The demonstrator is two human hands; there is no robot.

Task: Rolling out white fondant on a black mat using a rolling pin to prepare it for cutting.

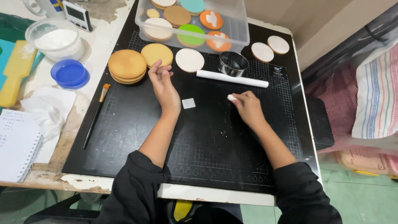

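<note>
1. Black gridded cutting mat (pixel 137 137) covers most of a worn wooden table (pixel 49 176). At its middle lies a small pale square piece (pixel 188 103), flat on the mat.

2. The left hand (pixel 164 85) is at about 10 o'clock from this square. Its fingers are curled loosely together and they hold nothing I can see. The fingertips are just beside a plain round golden biscuit (pixel 157 54), with a stack of larger brown round biscuits (pixel 127 65) at 9 o'clock from it.

3. The right hand (pixel 248 106) is at 3 o'clock from the square. It pinches a small white lump of soft paste (pixel 230 97) between thumb and fingertips and presses it against the mat.

4. At 12 o'clock from the right hand lie a white plastic rolling pin (pixel 232 78) and a round metal cutter ring (pixel 233 63). A white-topped round biscuit (pixel 189 60) lies to their left.

5. At the far edge stands a clear plastic box (pixel 238 20) with coloured iced biscuits inside. At the left of the mat lie a thin brush (pixel 95 115), a blue lid (pixel 69 73) and a tub of white powder (pixel 55 40).

6. My judgement: the lump should be worked with light, even pressure, and the mat kept free of crumbs, so that the paste stays smooth.
</note>
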